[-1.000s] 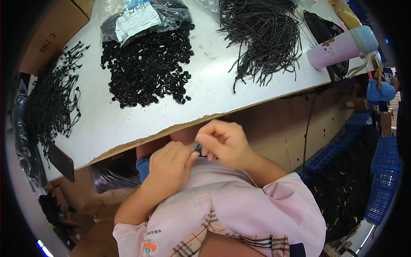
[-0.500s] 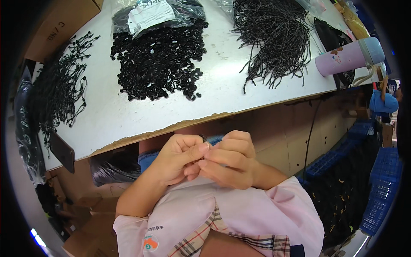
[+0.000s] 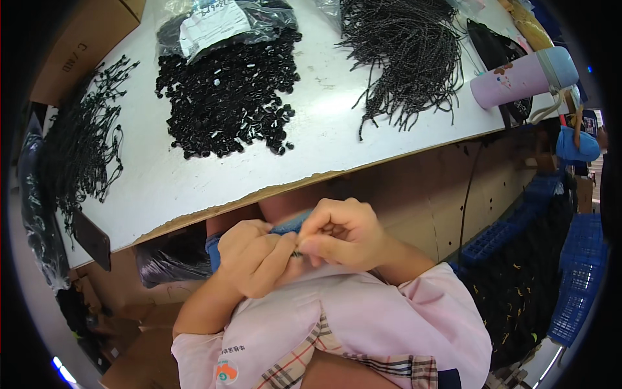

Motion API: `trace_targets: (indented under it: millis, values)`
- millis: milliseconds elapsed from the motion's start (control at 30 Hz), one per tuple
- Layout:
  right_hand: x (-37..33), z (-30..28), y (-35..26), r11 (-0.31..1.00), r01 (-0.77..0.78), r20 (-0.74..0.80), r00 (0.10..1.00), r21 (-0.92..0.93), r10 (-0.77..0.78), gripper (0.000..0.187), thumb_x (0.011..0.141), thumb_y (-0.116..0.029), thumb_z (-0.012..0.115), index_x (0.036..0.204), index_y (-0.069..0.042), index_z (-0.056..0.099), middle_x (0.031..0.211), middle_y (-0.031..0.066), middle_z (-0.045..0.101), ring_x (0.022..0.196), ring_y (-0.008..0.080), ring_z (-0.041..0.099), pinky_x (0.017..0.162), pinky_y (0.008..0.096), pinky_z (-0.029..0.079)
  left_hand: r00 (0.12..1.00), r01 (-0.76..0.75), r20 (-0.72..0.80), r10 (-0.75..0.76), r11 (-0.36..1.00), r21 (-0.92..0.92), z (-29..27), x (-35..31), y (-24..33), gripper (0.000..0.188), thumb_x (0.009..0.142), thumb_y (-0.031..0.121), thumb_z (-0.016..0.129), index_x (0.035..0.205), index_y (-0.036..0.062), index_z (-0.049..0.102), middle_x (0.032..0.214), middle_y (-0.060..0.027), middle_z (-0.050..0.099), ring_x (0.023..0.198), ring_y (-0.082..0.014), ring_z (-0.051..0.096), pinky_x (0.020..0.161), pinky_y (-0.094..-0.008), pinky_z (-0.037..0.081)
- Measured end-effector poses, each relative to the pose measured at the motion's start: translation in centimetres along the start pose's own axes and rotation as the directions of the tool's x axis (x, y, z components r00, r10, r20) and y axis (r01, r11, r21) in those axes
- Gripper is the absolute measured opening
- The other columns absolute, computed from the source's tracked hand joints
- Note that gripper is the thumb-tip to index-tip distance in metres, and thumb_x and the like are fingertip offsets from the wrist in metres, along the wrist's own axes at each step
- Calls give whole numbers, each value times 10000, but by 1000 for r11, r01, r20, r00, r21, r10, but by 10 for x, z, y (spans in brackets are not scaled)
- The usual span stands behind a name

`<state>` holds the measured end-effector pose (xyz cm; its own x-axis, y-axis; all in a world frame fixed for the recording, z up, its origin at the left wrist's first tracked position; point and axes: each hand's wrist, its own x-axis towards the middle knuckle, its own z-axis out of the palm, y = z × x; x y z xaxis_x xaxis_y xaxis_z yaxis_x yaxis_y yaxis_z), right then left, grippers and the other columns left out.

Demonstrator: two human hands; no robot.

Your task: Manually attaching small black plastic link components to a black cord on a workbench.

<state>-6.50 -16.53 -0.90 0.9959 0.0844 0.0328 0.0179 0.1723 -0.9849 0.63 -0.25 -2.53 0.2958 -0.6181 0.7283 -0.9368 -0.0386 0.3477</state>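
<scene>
In front of my body, just off the table's near edge, my left hand (image 3: 254, 257) and my right hand (image 3: 343, 233) meet with their fingertips together. Both are closed. Between them a small dark piece (image 3: 296, 253) shows at the left fingertips; most of it is hidden, so its kind cannot be made out. The right thumb and index finger pinch at the same spot. On the table ahead lies a heap of small black shiny plastic pieces (image 3: 227, 97). To its right is a bundle of black speckled cords (image 3: 408, 65); at the far left, a pile of knotted black cords (image 3: 84, 142).
The white table (image 3: 324, 139) has a worn front edge. A labelled clear bag (image 3: 217, 29) lies behind the heap. A lilac bottle (image 3: 512, 81) lies at right, a phone (image 3: 92, 240) at the left edge. Cardboard boxes (image 3: 81, 48) and blue crates (image 3: 576, 285) stand around.
My left hand has turned so its back faces up, and has shifted slightly left. My right hand has curled into a thumb-and-finger pinch. The view has shifted slightly.
</scene>
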Motion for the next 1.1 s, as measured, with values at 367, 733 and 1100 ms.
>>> trace_targets:
  millis: [367,733,1100]
  values:
    - [-4,8,6,819,-189,-8,973,541,230,137,787,-17,575,884,17,484,714,64,568,536,70,538,433,162,404,999,54,-5,-54,996,-67,1,5,3,257,598,8,650,841,5,567,645,-43,517,454,-147,453,386,-234,341]
    - [3,0,19,979,203,-164,966,-9,-202,156,747,52,570,901,57,551,773,132,580,575,109,538,485,212,439,905,421,-18,-426,899,-117,5,16,11,126,668,-20,638,766,-4,562,616,-89,534,501,-202,503,429,-251,392]
    - [6,9,19,558,484,20,766,-674,-642,234,720,95,486,942,41,535,764,165,563,606,197,552,522,259,452,329,659,585,-742,-263,-705,-6,21,10,20,765,-24,535,773,-6,530,600,10,495,479,-12,405,419,-155,313]
